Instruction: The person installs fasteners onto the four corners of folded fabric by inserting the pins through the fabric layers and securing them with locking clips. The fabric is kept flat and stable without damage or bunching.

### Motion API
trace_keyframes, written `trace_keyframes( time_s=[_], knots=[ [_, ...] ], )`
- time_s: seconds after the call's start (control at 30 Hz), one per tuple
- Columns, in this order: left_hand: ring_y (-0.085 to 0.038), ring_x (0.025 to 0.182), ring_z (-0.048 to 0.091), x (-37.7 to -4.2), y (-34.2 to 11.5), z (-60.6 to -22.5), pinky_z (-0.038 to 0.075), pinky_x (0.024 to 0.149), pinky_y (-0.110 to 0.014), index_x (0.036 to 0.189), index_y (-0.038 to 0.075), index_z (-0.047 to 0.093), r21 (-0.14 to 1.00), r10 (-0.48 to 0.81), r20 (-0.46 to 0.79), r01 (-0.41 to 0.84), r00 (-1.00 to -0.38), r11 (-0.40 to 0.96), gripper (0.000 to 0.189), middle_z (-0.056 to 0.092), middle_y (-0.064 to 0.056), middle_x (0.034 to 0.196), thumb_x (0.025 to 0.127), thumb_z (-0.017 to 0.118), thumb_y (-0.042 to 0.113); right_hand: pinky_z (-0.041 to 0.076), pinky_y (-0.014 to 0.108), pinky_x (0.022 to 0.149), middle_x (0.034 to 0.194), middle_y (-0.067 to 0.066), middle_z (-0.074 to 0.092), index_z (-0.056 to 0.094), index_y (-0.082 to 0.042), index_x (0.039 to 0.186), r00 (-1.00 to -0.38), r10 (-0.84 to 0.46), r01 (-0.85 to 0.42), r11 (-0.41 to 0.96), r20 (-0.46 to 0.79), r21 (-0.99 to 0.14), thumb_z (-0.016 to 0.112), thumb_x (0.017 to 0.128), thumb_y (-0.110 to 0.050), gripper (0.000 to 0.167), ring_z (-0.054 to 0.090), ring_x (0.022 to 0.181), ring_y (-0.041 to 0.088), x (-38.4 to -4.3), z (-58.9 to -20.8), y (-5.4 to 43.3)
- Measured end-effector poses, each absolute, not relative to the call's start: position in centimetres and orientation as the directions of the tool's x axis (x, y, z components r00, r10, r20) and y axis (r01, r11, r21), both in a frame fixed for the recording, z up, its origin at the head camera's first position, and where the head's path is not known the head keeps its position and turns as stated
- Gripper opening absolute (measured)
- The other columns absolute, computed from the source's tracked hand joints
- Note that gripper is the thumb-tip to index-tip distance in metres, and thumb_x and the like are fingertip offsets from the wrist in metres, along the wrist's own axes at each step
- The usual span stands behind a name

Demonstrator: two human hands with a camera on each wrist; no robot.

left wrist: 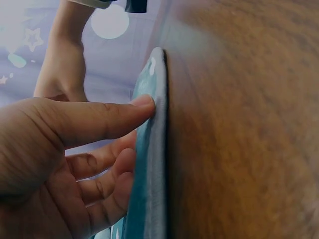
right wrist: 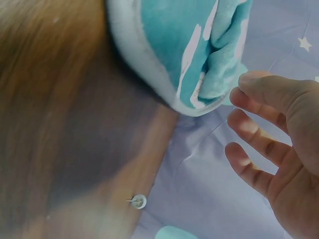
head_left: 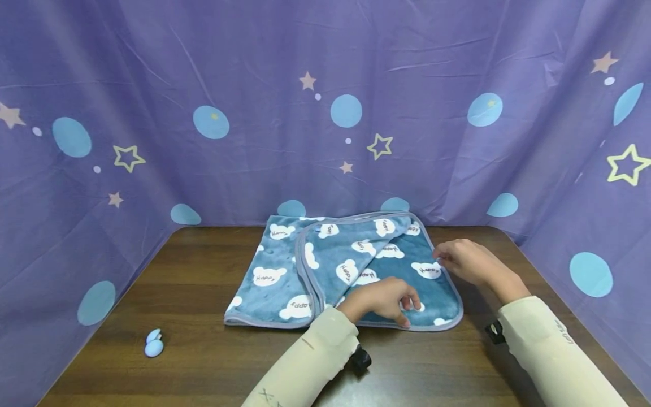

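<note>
A blue-teal fleece blanket with white bear heads, the word "Happy" and grey edging lies folded on the table; one flap is turned over toward the left. My left hand is over its near right part. In the left wrist view, the left thumb touches the grey edge while the other fingers rest loosely bent at the blanket's upper surface. By the blanket's right edge hovers my right hand. Its fingers are spread and loosely bent in the right wrist view, with nothing between them.
The dark brown wooden table has a small pale-blue object at its left front. A purple curtain with stars and blue dots surrounds the back and sides. Light sleeves cover both forearms.
</note>
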State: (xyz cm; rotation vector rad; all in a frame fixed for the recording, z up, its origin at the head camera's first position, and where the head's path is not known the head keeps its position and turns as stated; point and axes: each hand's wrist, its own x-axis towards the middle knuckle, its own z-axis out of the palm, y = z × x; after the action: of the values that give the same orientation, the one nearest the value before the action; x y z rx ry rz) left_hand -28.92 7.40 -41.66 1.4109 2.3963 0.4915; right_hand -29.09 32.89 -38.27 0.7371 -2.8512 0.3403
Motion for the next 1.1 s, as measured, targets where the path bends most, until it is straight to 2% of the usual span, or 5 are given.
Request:
trace_keyframes(
  time_s=[0.23,0.4,0.63,0.87,1.1],
  knots=[
    [-0.001,0.088,0.059,-27.9,7.7,-41.5,0.045,0.076,-0.013,0.115,0.021,0.073,0.371,0.864,-0.125,0.785,-0.488,0.496,0.043,0.067,0.008,0.096,0.077,0.093,0.029,0.057,0.044,0.074,0.095,-0.003,0.075,0.077,-0.012,0.102,-0.855,-0.46,-0.507,0.839,0.239,-0.198,0.072,0.092,-0.005,0.013,0.068,0.086,0.013,-29.0,-37.7,31.5],
    [-0.003,0.093,0.059,-26.7,8.2,-40.8,0.046,0.08,-0.016,0.122,0.023,0.07,0.226,0.838,-0.169,0.808,-0.518,0.545,0.053,0.067,0.009,0.101,0.075,0.094,0.031,0.056,0.041,0.073,0.096,-0.007,0.074,0.077,-0.017,0.101,-0.83,-0.49,-0.544,0.816,0.266,-0.194,0.073,0.093,-0.006,0.015,0.067,0.085,0.012,-29.0,-37.3,30.4],
    [-0.007,0.106,0.062,-26.0,8.7,-40.5,0.05,0.087,-0.02,0.122,0.028,0.071,0.078,0.81,-0.167,0.812,-0.562,0.579,0.049,0.068,0.011,0.113,0.079,0.086,0.012,0.056,0.039,0.073,0.097,-0.008,0.073,0.076,-0.017,0.102,-0.792,-0.526,-0.592,0.786,0.31,-0.179,0.076,0.09,-0.004,0.018,0.068,0.086,0.013,-29.0,-37.2,29.3],
    [-0.007,0.091,0.061,-26.6,8.5,-41.0,0.049,0.077,-0.02,0.115,0.023,0.07,0.186,0.818,-0.142,0.796,-0.558,0.576,0.038,0.066,0.01,0.101,0.082,0.076,0.003,0.056,0.038,0.073,0.101,-0.005,0.075,0.077,-0.017,0.105,-0.797,-0.521,-0.586,0.788,0.305,-0.187,0.076,0.091,-0.005,0.018,0.068,0.087,0.014,-28.7,-37.0,29.0],
    [-0.01,0.08,0.052,-27.4,8.0,-41.7,0.044,0.068,-0.022,0.114,0.021,0.05,0.428,0.812,-0.09,0.714,-0.576,0.554,0.042,0.052,0.007,0.086,0.083,0.064,-0.004,0.057,0.038,0.073,0.102,-0.001,0.076,0.077,-0.015,0.107,-0.807,-0.507,-0.575,0.792,0.302,-0.208,0.074,0.092,-0.005,0.018,0.069,0.088,0.015,-28.8,-36.9,29.3]
  ],
)
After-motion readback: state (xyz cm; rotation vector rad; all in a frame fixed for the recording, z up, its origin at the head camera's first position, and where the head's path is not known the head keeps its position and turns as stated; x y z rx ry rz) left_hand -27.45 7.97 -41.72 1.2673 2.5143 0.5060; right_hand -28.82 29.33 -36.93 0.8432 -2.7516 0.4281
